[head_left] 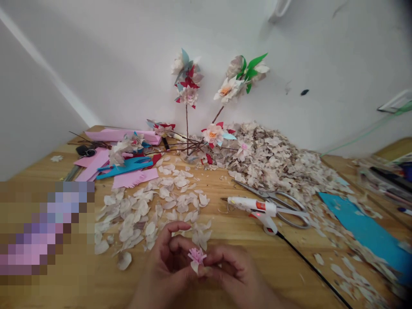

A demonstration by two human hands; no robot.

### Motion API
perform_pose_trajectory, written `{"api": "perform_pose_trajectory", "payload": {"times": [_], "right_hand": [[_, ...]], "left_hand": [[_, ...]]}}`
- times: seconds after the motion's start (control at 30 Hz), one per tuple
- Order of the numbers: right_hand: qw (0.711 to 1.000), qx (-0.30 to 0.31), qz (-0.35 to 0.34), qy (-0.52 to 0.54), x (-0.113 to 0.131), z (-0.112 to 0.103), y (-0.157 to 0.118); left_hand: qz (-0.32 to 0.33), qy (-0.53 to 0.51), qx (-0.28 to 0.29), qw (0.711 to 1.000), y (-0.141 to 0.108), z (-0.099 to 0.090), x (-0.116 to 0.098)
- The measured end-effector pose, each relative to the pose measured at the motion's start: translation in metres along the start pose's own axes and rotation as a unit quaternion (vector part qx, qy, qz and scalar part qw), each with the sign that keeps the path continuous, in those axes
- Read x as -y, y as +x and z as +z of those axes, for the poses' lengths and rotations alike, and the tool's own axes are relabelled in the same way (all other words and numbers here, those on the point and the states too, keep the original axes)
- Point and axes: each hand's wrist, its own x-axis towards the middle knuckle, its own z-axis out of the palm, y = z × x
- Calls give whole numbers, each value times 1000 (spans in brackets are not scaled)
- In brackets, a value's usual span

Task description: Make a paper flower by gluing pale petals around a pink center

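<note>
A small pink fringed flower centre (197, 255) with a pale petal (195, 267) at its base is held between my two hands, low in the middle of the view. My left hand (175, 257) pinches it from the left, its index finger raised and curved. From the right, the thumb and fingertips of my right hand (230, 270) close on the petal's base. Just behind the hands lie a few loose petals (201, 236). More pale petals (138, 210) are spread over the wooden table (106, 279) to the left.
A white glue gun (252, 205) with a black cord and silver scissors (289, 208) lie right of centre. Behind them is a large petal heap (270, 154). Finished flowers on twigs (214, 134) lean at the wall. Blue paper (363, 231) lies right, pink paper (96, 165) left.
</note>
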Motion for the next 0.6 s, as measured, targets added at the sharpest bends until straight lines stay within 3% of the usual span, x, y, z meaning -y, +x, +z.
{"api": "perform_pose_trajectory", "payload": {"times": [0.1, 0.33, 0.6], "right_hand": [[999, 2, -29, -42, 1, -2, -2], [999, 0, -32, -26, 2, -1, -1], [997, 43, -48, -34, 4, -6, -1]], "left_hand": [[2, 11, -2, 1000, -2, 3, -3], [26, 58, -8, 998, -6, 5, -8], [26, 103, 2, 994, -9, 1, -9]]}}
